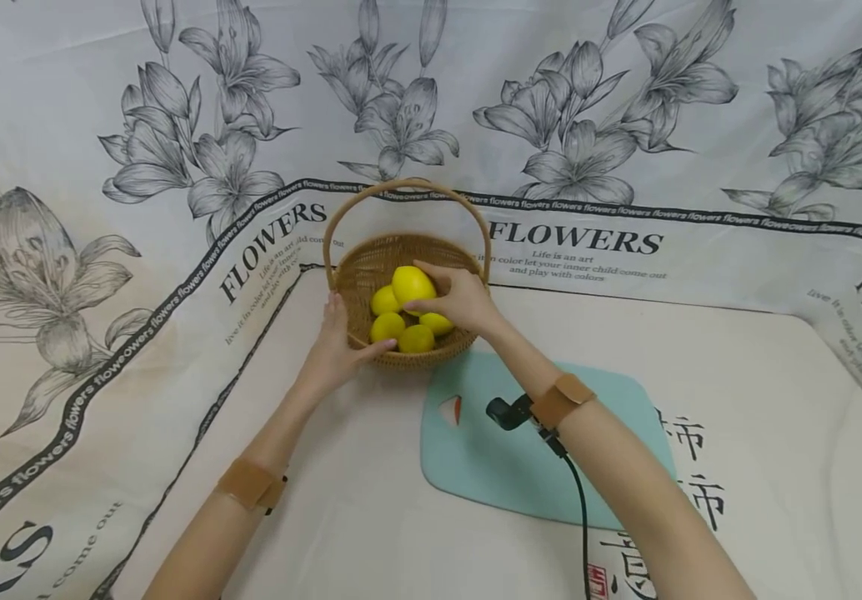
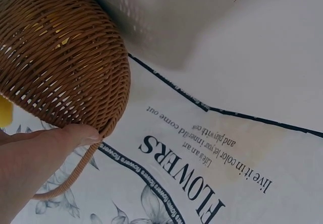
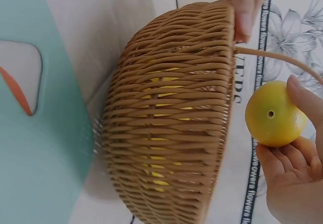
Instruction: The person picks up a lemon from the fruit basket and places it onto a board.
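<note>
A brown wicker basket (image 1: pixel 431 360) with a tall arched handle holds several yellow lemons (image 1: pixel 388 327). My left hand (image 1: pixel 332 350) grips its rim at the left, thumb at the front edge and fingers near the handle's base. In the left wrist view a digit of the left hand (image 2: pixel 55 146) lies along the basket's rim (image 2: pixel 65 118). One lemon (image 1: pixel 412 285) is pinched between thumb and fingers of my right hand (image 1: pixel 463 300), over the other fruit. The right wrist view shows this held lemon (image 3: pixel 272 115) beyond the rim, a small dark hole facing the camera.
A light turquoise cutting board (image 1: pixel 491 467) with a handle hole lies in front of the basket, under the right forearm. A black cable (image 1: pixel 583 517) runs down from the right wrist camera (image 1: pixel 509 412). Flower-printed cloth (image 1: pixel 416 117) rises behind the white tabletop (image 1: pixel 371 500).
</note>
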### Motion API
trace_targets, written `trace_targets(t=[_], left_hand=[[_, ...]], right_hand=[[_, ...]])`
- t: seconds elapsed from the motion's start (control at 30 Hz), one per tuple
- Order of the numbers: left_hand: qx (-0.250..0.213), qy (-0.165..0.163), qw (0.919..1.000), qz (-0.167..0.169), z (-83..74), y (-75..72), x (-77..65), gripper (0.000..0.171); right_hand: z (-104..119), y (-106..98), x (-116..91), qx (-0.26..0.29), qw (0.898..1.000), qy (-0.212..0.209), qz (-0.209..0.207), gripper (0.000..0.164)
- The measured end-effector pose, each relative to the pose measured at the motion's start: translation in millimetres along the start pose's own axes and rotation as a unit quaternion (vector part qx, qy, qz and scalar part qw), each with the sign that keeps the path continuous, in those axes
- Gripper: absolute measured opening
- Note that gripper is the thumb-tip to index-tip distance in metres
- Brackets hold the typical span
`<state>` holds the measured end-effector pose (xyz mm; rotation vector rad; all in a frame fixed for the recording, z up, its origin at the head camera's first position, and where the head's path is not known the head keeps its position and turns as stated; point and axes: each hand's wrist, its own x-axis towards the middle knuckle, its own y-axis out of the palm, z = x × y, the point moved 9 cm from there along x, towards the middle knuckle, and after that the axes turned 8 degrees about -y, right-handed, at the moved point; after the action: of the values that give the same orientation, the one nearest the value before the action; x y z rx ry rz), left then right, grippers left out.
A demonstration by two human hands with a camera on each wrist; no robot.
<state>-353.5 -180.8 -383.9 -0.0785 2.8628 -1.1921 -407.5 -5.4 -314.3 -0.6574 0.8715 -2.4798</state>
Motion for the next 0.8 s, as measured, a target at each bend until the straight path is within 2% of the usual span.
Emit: trace_targets(t=[0.17,0.37,0.8], left_hand=[[0.000,0.004,1.0000,-0.004,-1.4,-1.5,-1.0,0.123],[0.002,0.004,1.0000,-0.001,-2.7,0.1,-1.1,0.123],[0.007,0.003,1.0000,0.003,-2.9,2.8,-0.8,0.123]], right_hand=[[8,-11,-13,0.009,1.000,-0.006,0.000,0.071],[3,-28,-35,0.010,1.000,0.009,-0.011,0.071],[-31,-68,-91,0.016,0.999,0.038,-0.035,0.076]])
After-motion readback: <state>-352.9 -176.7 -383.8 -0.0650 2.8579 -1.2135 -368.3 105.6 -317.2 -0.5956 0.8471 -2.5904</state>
